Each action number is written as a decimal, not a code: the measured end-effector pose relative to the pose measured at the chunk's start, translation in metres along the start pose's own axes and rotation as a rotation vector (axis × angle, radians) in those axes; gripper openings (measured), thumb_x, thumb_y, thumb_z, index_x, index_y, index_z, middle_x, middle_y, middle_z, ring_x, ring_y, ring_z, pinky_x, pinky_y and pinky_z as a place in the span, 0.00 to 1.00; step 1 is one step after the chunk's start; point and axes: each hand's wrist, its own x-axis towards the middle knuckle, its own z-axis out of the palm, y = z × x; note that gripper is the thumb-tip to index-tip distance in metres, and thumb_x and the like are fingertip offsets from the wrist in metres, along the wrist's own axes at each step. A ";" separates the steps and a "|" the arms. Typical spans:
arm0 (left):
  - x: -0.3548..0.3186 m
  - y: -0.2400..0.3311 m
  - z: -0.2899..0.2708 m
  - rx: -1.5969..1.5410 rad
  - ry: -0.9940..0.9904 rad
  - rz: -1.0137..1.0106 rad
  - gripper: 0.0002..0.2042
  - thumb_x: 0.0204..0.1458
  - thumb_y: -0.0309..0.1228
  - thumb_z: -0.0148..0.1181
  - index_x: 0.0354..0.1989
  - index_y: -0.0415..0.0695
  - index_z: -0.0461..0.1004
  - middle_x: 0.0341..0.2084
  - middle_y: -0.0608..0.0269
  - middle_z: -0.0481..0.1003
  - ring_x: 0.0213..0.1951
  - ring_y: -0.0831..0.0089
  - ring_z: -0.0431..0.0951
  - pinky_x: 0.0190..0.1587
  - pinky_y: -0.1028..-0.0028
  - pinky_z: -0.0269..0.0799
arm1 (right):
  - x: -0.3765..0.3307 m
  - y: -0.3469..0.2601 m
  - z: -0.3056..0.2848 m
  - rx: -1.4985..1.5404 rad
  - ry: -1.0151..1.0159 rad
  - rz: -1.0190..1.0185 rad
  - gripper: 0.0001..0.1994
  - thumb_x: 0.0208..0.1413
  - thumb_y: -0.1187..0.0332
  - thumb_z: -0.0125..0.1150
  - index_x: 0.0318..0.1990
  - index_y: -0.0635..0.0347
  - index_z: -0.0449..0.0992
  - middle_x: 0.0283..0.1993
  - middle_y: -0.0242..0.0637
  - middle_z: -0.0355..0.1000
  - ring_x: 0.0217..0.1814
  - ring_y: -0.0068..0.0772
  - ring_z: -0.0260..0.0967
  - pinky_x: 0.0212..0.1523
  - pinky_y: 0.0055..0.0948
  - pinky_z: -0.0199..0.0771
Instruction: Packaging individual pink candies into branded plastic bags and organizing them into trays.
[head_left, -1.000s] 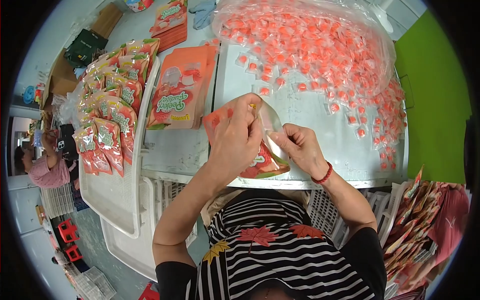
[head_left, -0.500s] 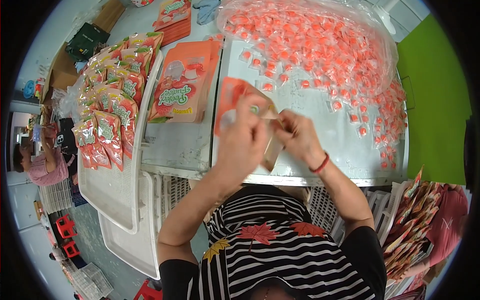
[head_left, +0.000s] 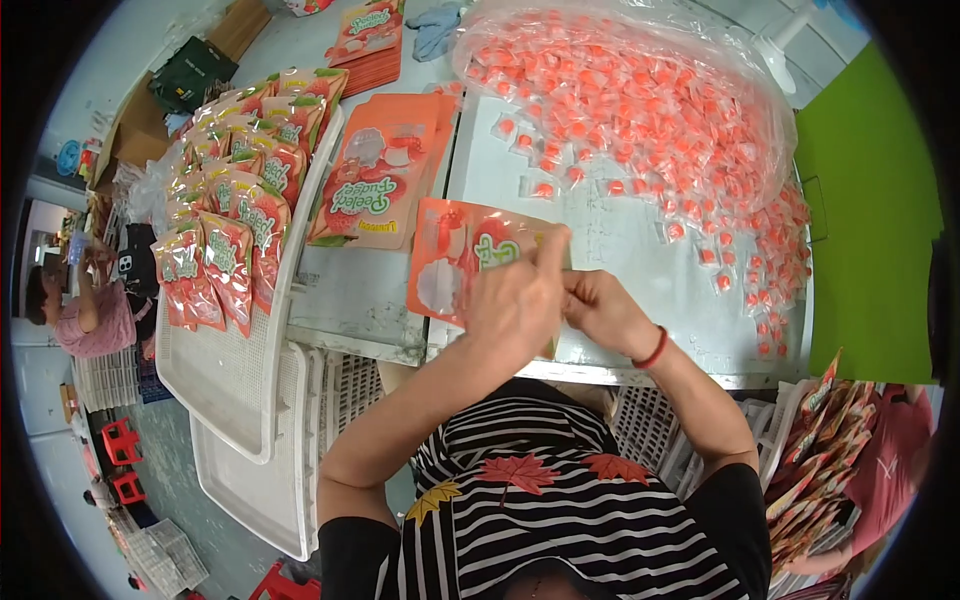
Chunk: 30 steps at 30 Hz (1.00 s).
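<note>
A flat pink-orange pouch (head_left: pixel 438 262) with fruit pictures lies level over the near edge of the table, turned sideways between my hands. My left hand (head_left: pixel 515 308) is closed on it, the index finger stretched along its right end and the other fingers curled. Close by on the right, my right hand (head_left: pixel 608 315) pinches the pouch's right end between thumb and fingers. That end is largely covered by my hands. A stack of similar flat pouches (head_left: pixel 375 175) lies just to the left. Small individually wrapped red-orange candies (head_left: pixel 615 187) are scattered beyond my hands.
A large clear plastic bag (head_left: pixel 640 85) spills candies across the far right. Filled pouches (head_left: pixel 225 250) stand in a white tray (head_left: pixel 215 385) at left. Another pouch stack (head_left: pixel 370 55) is farther back. A green panel (head_left: pixel 870 220) borders the right. Other people work at both sides.
The pouch has turned flatter, its printed face now showing more. My left hand has shifted slightly right and down, its index finger extended. My right hand has moved a little down.
</note>
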 end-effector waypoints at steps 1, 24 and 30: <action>-0.003 0.008 0.004 -0.015 -0.069 0.008 0.18 0.47 0.22 0.54 0.49 0.44 0.63 0.14 0.50 0.71 0.18 0.50 0.74 0.21 0.56 0.68 | 0.001 -0.003 -0.006 0.568 -0.276 0.335 0.04 0.55 0.71 0.53 0.31 0.59 0.74 0.15 0.28 0.66 0.15 0.24 0.63 0.18 0.27 0.65; -0.026 -0.022 -0.012 -0.006 -0.395 0.342 0.64 0.19 0.57 0.73 0.65 0.34 0.44 0.65 0.41 0.44 0.65 0.41 0.44 0.62 0.42 0.37 | 0.002 0.041 -0.001 0.992 -0.635 0.153 0.23 0.54 0.69 0.59 0.56 0.65 0.63 0.52 0.37 0.66 0.54 0.29 0.64 0.54 0.30 0.67; -0.040 -0.020 0.003 -0.094 -0.212 0.095 0.55 0.26 0.48 0.75 0.63 0.38 0.49 0.63 0.42 0.48 0.62 0.42 0.50 0.60 0.43 0.43 | 0.011 -0.005 0.015 1.234 -0.381 0.416 0.12 0.54 0.78 0.51 0.46 0.64 0.70 0.43 0.33 0.70 0.42 0.24 0.69 0.43 0.27 0.72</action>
